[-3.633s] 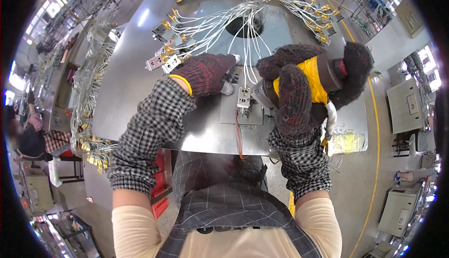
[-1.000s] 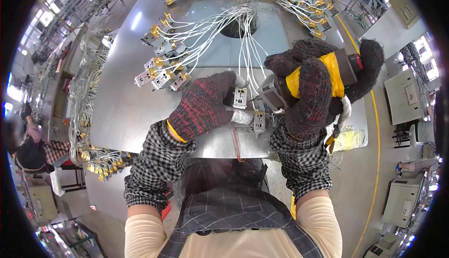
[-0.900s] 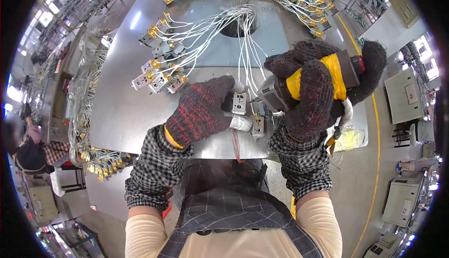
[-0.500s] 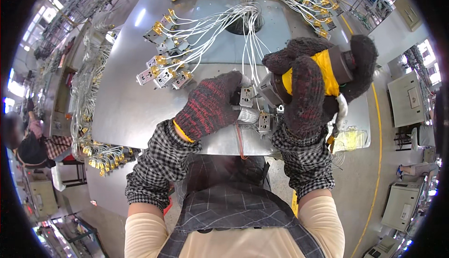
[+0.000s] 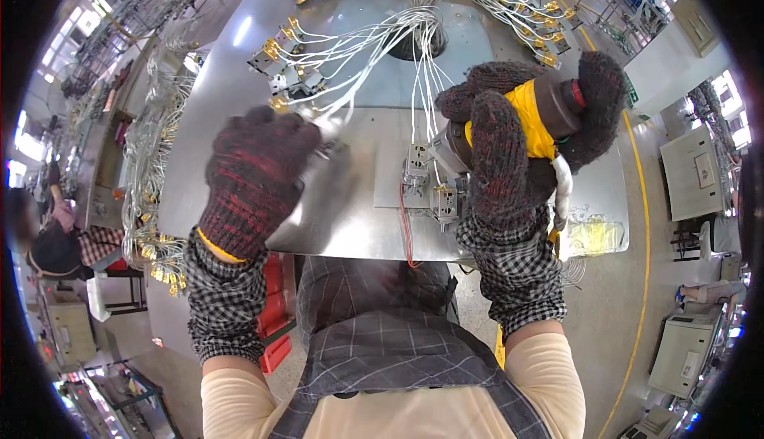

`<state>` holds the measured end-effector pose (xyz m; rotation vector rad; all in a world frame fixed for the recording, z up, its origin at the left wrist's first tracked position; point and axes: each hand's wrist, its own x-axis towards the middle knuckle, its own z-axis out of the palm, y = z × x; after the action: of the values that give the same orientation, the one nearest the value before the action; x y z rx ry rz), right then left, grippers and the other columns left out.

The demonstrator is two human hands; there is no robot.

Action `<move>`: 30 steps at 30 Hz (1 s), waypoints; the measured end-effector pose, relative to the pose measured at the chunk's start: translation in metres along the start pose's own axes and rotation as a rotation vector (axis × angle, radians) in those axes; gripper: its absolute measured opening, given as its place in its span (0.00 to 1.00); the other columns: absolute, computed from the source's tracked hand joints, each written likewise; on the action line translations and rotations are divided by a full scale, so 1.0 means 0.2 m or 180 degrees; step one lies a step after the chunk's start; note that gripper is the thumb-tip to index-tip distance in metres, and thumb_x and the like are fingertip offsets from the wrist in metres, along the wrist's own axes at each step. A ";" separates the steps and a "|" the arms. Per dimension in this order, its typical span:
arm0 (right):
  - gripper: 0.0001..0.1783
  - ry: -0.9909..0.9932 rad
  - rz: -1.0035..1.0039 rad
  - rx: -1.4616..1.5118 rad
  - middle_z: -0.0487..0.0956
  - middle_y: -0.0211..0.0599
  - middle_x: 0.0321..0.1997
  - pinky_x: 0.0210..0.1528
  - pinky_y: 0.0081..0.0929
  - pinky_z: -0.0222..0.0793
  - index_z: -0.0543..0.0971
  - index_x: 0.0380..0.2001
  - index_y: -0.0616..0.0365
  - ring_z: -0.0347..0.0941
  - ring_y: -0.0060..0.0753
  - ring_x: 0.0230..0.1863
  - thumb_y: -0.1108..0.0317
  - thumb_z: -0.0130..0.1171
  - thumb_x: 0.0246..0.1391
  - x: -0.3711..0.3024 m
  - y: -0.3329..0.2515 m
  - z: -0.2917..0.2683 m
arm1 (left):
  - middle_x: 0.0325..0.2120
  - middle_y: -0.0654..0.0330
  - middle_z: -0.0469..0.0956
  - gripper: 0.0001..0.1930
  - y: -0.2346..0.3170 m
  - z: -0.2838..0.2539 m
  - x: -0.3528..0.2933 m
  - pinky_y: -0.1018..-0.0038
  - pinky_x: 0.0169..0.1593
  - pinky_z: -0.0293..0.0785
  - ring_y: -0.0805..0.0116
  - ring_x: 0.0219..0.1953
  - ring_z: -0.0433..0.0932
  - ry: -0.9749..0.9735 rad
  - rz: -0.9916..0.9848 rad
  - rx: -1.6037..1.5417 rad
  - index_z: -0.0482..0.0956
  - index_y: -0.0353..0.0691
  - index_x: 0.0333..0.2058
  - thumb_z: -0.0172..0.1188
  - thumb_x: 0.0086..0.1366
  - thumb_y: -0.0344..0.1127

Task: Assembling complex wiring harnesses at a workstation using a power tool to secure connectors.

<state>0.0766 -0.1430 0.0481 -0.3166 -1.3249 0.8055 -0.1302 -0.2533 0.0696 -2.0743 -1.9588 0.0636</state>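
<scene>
My left hand (image 5: 256, 178), in a dark red-flecked knit glove, has its fingers curled over the left-hand cluster of wired metal blocks. A silvery blurred piece shows by its fingertips, too smeared to name. White wires (image 5: 358, 77) run down to it from the hole in the panel. In a matching glove, my right hand (image 5: 503, 152) grips a dark, thick-bodied corded tool (image 5: 528, 114) wrapped with yellow tape. Below the tool's grey front end are two small metal blocks (image 5: 417, 160) on white wires, close to the table's front edge. Whether the tool touches them I cannot tell.
The metal table (image 5: 187, 200) carries more wired blocks with gold-coloured ends (image 5: 549, 37) at its far side. A red wire (image 5: 408, 236) hangs over the front edge. Wire bundles (image 5: 151, 168) hang at the left. A yellow transparent piece (image 5: 598, 236) lies at the right corner.
My left hand has left the two blocks at the front and moved left onto the block cluster, covering much of it. My right hand and the tool have shifted slightly left.
</scene>
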 end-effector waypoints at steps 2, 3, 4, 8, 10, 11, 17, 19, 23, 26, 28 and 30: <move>0.44 -0.0028 -0.0135 -0.0316 0.76 0.49 0.45 0.39 0.39 0.83 0.52 0.67 0.45 0.80 0.39 0.37 0.77 0.64 0.53 0.00 0.00 0.00 | 0.39 0.58 0.77 0.22 0.03 0.05 -0.03 0.59 0.47 0.70 0.52 0.47 0.74 0.0359 0.0136 -0.0286 0.78 0.52 0.49 0.66 0.52 0.37; 0.44 0.0195 0.0088 0.0085 0.76 0.50 0.46 0.40 0.39 0.83 0.52 0.67 0.46 0.80 0.39 0.37 0.77 0.64 0.54 -0.01 -0.01 0.01 | 0.38 0.58 0.77 0.24 0.05 0.10 -0.03 0.59 0.47 0.70 0.53 0.47 0.74 0.0724 0.0305 -0.0593 0.77 0.51 0.50 0.67 0.52 0.39; 0.43 0.0406 0.0326 0.0509 0.75 0.51 0.47 0.40 0.40 0.83 0.52 0.67 0.46 0.80 0.39 0.38 0.77 0.63 0.54 -0.01 -0.02 0.02 | 0.38 0.56 0.76 0.26 0.04 0.16 -0.04 0.58 0.46 0.70 0.52 0.47 0.74 0.0836 0.0341 -0.0645 0.76 0.50 0.52 0.67 0.53 0.40; 0.43 -0.0102 -0.0067 0.0474 0.76 0.52 0.47 0.40 0.40 0.83 0.52 0.67 0.46 0.80 0.40 0.37 0.76 0.63 0.54 0.00 -0.05 0.02 | 0.41 0.55 0.77 0.29 -0.07 0.27 -0.07 0.61 0.44 0.74 0.51 0.44 0.77 0.0822 -0.0088 -0.0733 0.75 0.47 0.53 0.70 0.51 0.39; 0.44 0.0171 0.0433 0.0958 0.77 0.52 0.44 0.39 0.41 0.83 0.52 0.67 0.45 0.80 0.40 0.36 0.77 0.64 0.53 0.00 0.00 -0.03 | 0.41 0.56 0.77 0.29 -0.12 0.21 -0.02 0.61 0.44 0.74 0.53 0.43 0.77 0.0847 0.0138 -0.0912 0.74 0.48 0.53 0.71 0.51 0.42; 0.44 0.0157 0.0423 0.0966 0.77 0.52 0.44 0.39 0.41 0.83 0.52 0.67 0.45 0.80 0.40 0.36 0.77 0.64 0.53 0.00 -0.01 -0.01 | 0.40 0.56 0.78 0.30 -0.14 0.16 -0.01 0.61 0.44 0.74 0.54 0.43 0.78 0.0866 0.0377 -0.1083 0.74 0.48 0.53 0.71 0.52 0.46; 0.34 0.0185 0.0155 0.0660 0.78 0.59 0.40 0.36 0.47 0.83 0.55 0.67 0.45 0.81 0.48 0.33 0.68 0.55 0.61 0.02 -0.07 0.06 | 0.36 0.59 0.77 0.31 0.16 0.16 0.02 0.65 0.39 0.76 0.58 0.37 0.77 0.1067 0.0309 -0.1655 0.73 0.53 0.57 0.69 0.53 0.45; 0.30 0.0369 0.0154 0.1146 0.78 0.62 0.39 0.34 0.50 0.83 0.56 0.66 0.45 0.81 0.51 0.33 0.65 0.52 0.64 0.02 -0.08 0.05 | 0.39 0.56 0.78 0.31 0.17 0.23 -0.01 0.61 0.42 0.76 0.54 0.40 0.78 0.0847 0.0258 -0.1479 0.77 0.49 0.52 0.74 0.48 0.46; 0.31 0.0323 0.0725 0.1464 0.78 0.64 0.39 0.33 0.51 0.83 0.56 0.66 0.44 0.81 0.53 0.32 0.67 0.53 0.63 0.05 -0.07 -0.04 | 0.40 0.57 0.78 0.26 -0.01 0.31 -0.02 0.62 0.47 0.74 0.57 0.47 0.76 0.0922 -0.0086 -0.1181 0.78 0.49 0.49 0.71 0.50 0.42; 0.31 0.0022 0.0106 0.1314 0.78 0.65 0.40 0.33 0.51 0.83 0.56 0.67 0.45 0.81 0.53 0.32 0.67 0.51 0.63 0.05 0.00 -0.04 | 0.42 0.57 0.78 0.25 0.00 0.32 -0.04 0.60 0.51 0.71 0.58 0.49 0.75 0.0721 0.0002 -0.0916 0.78 0.48 0.47 0.71 0.49 0.40; 0.33 0.0150 0.0073 0.1489 0.78 0.62 0.39 0.33 0.50 0.83 0.55 0.67 0.45 0.81 0.52 0.32 0.69 0.54 0.62 0.03 0.00 -0.01 | 0.43 0.56 0.79 0.24 -0.04 0.31 -0.05 0.59 0.55 0.69 0.57 0.49 0.76 0.0719 0.0624 -0.1119 0.78 0.46 0.47 0.71 0.49 0.41; 0.35 0.0057 -0.0026 0.0859 0.79 0.61 0.39 0.33 0.50 0.83 0.55 0.67 0.46 0.81 0.50 0.32 0.71 0.56 0.60 0.03 0.00 -0.01 | 0.43 0.56 0.80 0.25 -0.12 0.25 -0.01 0.60 0.54 0.70 0.56 0.48 0.77 0.0663 0.0771 -0.1263 0.78 0.45 0.47 0.71 0.49 0.41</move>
<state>0.0787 -0.1381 0.0510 -0.1044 -1.1829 0.9600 -0.1657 -0.2446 0.0274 -2.4384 -1.6921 -0.5098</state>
